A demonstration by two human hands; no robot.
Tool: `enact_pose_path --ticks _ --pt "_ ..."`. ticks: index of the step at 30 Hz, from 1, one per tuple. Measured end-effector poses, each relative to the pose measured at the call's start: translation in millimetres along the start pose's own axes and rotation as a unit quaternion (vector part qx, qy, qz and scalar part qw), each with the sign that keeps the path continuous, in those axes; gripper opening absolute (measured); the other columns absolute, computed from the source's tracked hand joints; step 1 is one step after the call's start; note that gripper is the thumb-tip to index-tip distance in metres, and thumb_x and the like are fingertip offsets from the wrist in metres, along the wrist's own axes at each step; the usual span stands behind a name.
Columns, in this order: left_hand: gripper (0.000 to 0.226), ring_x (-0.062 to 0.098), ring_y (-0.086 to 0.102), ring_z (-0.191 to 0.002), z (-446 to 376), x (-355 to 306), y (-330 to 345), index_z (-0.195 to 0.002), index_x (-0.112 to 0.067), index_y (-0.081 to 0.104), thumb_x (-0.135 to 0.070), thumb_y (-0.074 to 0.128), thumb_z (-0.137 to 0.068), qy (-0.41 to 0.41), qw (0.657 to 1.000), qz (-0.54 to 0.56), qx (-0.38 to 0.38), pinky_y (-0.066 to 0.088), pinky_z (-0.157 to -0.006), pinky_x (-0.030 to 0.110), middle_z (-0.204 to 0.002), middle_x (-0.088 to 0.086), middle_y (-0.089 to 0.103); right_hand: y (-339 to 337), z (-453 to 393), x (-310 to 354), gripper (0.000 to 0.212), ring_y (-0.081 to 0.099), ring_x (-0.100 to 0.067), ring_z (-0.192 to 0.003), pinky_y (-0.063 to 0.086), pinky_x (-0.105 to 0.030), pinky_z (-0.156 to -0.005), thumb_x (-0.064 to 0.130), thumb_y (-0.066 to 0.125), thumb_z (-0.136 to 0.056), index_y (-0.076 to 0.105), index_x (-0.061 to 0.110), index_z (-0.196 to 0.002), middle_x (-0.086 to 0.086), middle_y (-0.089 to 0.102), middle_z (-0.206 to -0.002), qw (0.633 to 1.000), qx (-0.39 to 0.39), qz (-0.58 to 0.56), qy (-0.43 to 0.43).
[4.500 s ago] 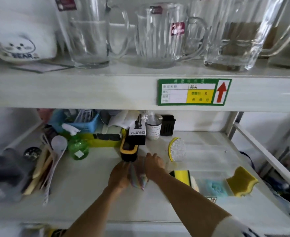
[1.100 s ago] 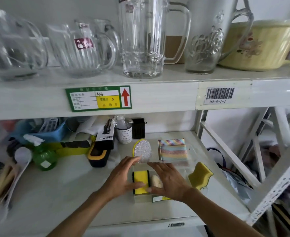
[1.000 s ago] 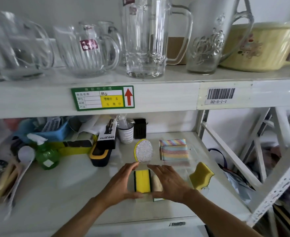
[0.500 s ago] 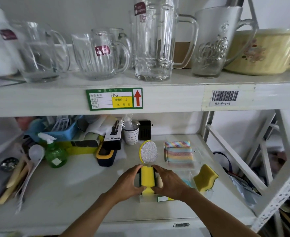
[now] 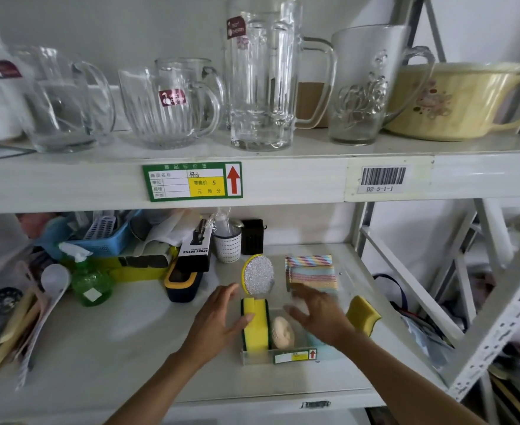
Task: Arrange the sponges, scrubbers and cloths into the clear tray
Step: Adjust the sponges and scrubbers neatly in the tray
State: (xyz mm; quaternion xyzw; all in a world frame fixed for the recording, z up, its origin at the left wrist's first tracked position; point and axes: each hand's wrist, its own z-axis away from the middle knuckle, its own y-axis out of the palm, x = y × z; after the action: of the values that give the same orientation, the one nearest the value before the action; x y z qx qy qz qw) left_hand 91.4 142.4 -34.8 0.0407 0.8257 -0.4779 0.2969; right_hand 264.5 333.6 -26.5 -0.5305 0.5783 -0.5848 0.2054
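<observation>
A clear tray (image 5: 258,357) with a price label on its front wall sits on the lower shelf. In it a yellow sponge (image 5: 255,329) stands on edge next to a beige round sponge (image 5: 282,332). A silver glitter scrubber (image 5: 258,279) and folded striped cloths (image 5: 312,273) stand at the back of the tray. A curved yellow sponge (image 5: 362,314) leans at the tray's right side. My left hand (image 5: 215,323) lies against the upright sponge's left side, thumb on its face, fingers loose. My right hand (image 5: 317,314), blurred and spread, hovers over the tray's right half and holds nothing.
Left of the tray stand a black and yellow box (image 5: 182,283), a green spray bottle (image 5: 90,285), a white cup (image 5: 228,245) and a blue basket (image 5: 102,237). Spoons (image 5: 48,289) lie at far left. Glass mugs (image 5: 258,78) fill the upper shelf. A metal frame (image 5: 412,289) bounds the right.
The yellow sponge has been stood on edge in the tray. My right hand has let go of it and moved right; my left hand has loosened but still touches it.
</observation>
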Motion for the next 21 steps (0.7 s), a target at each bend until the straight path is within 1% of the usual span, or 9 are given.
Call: enact_pose_path --ticks 2,4,6,8,11,13,15,18,21 --pt "0.043 0.005 0.054 -0.101 -10.0 -13.9 1.1 -0.121 -0.023 0.048 -0.049 0.051 -0.088 0.056 0.995 -0.036 -0.069 0.047 -0.084 0.023 -0.11 -0.006 0.054 -15.2 2.8 -12.5 0.04 0.063 -0.018 -0.107 0.049 -0.03 -0.09 0.043 0.048 -0.096 0.054 0.02 -0.128 -0.001 0.065 -0.123 0.997 -0.051 0.036 0.049" --pt "0.029 0.012 0.056 -0.099 -22.6 -34.9 6.7 -0.114 -0.021 0.053 -0.031 0.054 -0.087 0.098 0.991 -0.067 -0.067 0.046 -0.083 0.026 -0.107 -0.002 0.057 -22.7 4.6 -20.4 0.03 0.065 -0.021 -0.103 0.051 -0.03 -0.087 0.034 0.052 -0.096 0.057 0.02 -0.121 -0.003 0.066 -0.121 0.991 -0.038 0.071 0.103" --pt "0.027 0.017 0.054 -0.103 -33.1 -56.2 18.9 -0.113 -0.018 0.055 -0.023 0.055 -0.087 0.137 0.986 -0.094 -0.025 0.046 -0.087 0.029 -0.11 0.0 0.057 -22.9 5.8 -22.5 0.028 0.065 -0.021 -0.103 0.052 -0.031 -0.088 0.032 0.057 -0.093 0.058 0.02 -0.119 -0.004 0.066 -0.119 0.987 0.026 0.079 0.139" --pt "0.028 0.021 0.052 -0.106 -40.2 -73.7 34.5 -0.114 -0.014 0.056 -0.015 0.053 -0.087 0.153 0.979 -0.132 0.03 0.044 -0.09 0.033 -0.113 0.005 0.057 -17.3 6.1 -21.2 0.033 0.063 -0.021 -0.106 0.051 -0.03 -0.091 0.032 0.063 -0.09 0.058 0.018 -0.12 -0.004 0.064 -0.122 0.981 0.092 0.085 0.15" --pt "0.029 0.032 0.052 -0.109 -47.3 -93.4 54.9 -0.112 -0.004 0.058 -0.002 0.051 -0.084 0.114 0.956 -0.239 0.126 0.043 -0.092 0.04 -0.116 0.015 0.056 -7.1 8.1 -17.3 0.043 0.06 -0.022 -0.112 0.05 -0.03 -0.095 0.031 0.066 -0.088 0.056 0.013 -0.126 -0.005 0.062 -0.125 0.97 0.158 0.123 0.14" --pt "0.03 0.035 0.051 -0.111 -49.7 -99.7 64.0 -0.113 -0.001 0.058 0.0 0.053 -0.084 0.089 0.93 -0.307 0.181 0.043 -0.094 0.043 -0.119 0.019 0.056 -1.1 8.6 -17.4 0.048 0.059 -0.023 -0.114 0.049 -0.032 -0.095 0.034 0.065 -0.088 0.053 0.013 -0.129 -0.006 0.061 -0.125 0.96 0.194 0.154 0.134" --pt "0.031 0.036 0.05 -0.115 -50.2 -101.9 71.3 -0.116 -0.001 0.058 -0.005 0.054 -0.086 0.073 0.905 -0.361 0.214 0.042 -0.096 0.044 -0.122 0.02 0.056 0.2 8.3 -18.0 0.05 0.058 -0.024 -0.115 0.049 -0.033 -0.096 0.038 0.064 -0.088 0.052 0.013 -0.13 -0.006 0.061 -0.125 0.951 0.222 0.17 0.134" --pt "0.031 0.034 0.049 -0.119 -49.6 -100.4 81.8 -0.119 -0.006 0.06 -0.01 0.051 -0.089 0.049 0.879 -0.412 0.237 0.036 -0.103 0.045 -0.127 0.017 0.058 -0.4 6.2 -19.8 0.052 0.058 -0.024 -0.115 0.047 -0.033 -0.097 0.039 0.063 -0.089 0.051 0.011 -0.131 -0.006 0.061 -0.125 0.947 0.237 0.168 0.138" --pt "0.03 0.032 0.05 -0.121 -50.2 -99.9 88.2 -0.119 -0.009 0.061 -0.014 0.05 -0.092 0.03 0.863 -0.435 0.254 0.032 -0.107 0.044 -0.129 0.015 0.059 -0.6 3.3 -16.9 0.051 0.058 -0.025 -0.113 0.046 -0.032 -0.096 0.038 0.064 -0.09 0.052 0.008 -0.129 -0.008 0.061 -0.123 0.943 0.24 0.189 0.13"
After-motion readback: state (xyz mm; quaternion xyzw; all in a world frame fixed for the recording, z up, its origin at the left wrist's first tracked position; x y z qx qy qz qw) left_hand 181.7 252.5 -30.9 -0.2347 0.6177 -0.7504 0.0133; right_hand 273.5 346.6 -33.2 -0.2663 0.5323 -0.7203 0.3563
